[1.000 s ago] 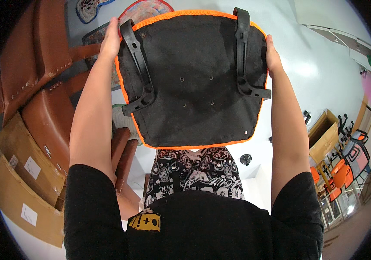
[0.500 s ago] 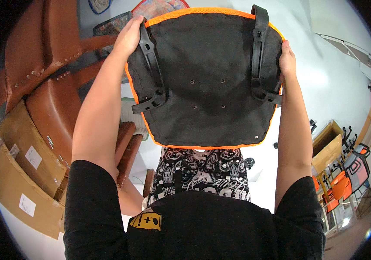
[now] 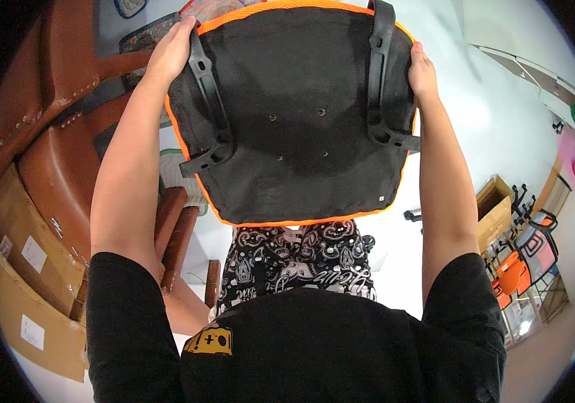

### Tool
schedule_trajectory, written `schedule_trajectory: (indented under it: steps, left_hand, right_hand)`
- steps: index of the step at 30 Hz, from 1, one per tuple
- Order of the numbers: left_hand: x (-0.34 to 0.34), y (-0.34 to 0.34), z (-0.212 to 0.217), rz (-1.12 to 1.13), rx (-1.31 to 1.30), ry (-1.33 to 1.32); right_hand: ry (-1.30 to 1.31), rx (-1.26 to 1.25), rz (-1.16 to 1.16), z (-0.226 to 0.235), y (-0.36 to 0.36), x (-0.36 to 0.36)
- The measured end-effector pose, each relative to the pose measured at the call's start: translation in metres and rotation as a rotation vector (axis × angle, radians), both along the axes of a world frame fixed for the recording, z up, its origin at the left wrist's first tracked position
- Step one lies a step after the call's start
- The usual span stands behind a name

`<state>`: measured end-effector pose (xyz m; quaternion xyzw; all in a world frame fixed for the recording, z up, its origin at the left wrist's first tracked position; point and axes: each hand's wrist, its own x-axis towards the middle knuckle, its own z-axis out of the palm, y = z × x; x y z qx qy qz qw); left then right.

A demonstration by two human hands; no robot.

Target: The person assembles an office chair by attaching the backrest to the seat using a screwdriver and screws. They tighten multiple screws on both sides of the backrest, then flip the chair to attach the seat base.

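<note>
Between both hands I hold up a chair seat (image 3: 301, 80), its black underside facing me and orange mesh showing round the rim. Several small holes sit in the middle of that underside. A black plastic armrest (image 3: 210, 87) is fixed along the seat's left side, and a second armrest (image 3: 379, 74) along its right. My left hand (image 3: 172, 55) is closed round the upper left edge, by the top of the left armrest. Gripping the upper right edge is my right hand (image 3: 423, 72); the seat hides some of its fingers.
Brown leather-like furniture (image 3: 66, 174) and opened cardboard boxes (image 3: 39, 295) crowd the left side. Farther off on the right stand a cardboard box (image 3: 494, 209) and orange and black chairs (image 3: 529, 252). A black caster (image 3: 412, 215) shows on the pale floor (image 3: 462, 134).
In view, the seat and both hands have shifted left and slightly up, and the seat has tilted a little. The background has slid left too. My grip on both edges is unchanged.
</note>
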<state>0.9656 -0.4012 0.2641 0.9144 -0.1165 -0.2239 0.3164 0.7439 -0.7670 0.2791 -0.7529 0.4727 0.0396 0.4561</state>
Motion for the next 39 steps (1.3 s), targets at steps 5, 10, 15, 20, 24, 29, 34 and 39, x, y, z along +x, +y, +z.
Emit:
schedule_trajectory:
  steps: [5, 10, 15, 20, 24, 29, 34, 39]
  left_hand:
    - [0.007, -0.004, -0.004, -0.052, -0.003, 0.017]
    - [0.003, 0.005, -0.002, 0.09, -0.058, 0.178]
    - [0.005, 0.02, -0.014, 0.364, -0.357, 0.362]
    - [0.006, 0.009, -0.03, 0.398, -0.283, 0.585]
    - [0.002, 0.027, -0.03, 0.394, -0.353, 0.568]
    - [-0.026, 0.075, -0.023, 0.566, -0.282, 0.587]
    - [-0.127, 0.095, 0.012, 0.177, -0.036, 0.339]
    - [-0.186, 0.071, 0.026, -0.102, 0.33, 0.026]
  right_hand:
    - [-0.022, 0.191, -0.027, -0.003, -0.007, -0.005]
    - [0.03, 0.48, 0.126, 0.002, -0.025, -0.032]
    - [-0.183, 0.359, -0.561, 0.012, -0.045, -0.05]
    - [-0.096, 0.735, -0.142, -0.038, -0.033, -0.029]
    - [-0.226, 0.695, -0.052, -0.04, -0.035, -0.044]
    - [0.015, 0.221, -0.096, -0.02, -0.022, -0.076]
    - [0.02, -0.379, 0.242, -0.012, 0.012, -0.106]
    - [0.057, -0.625, 0.244, -0.006, 0.043, -0.14]
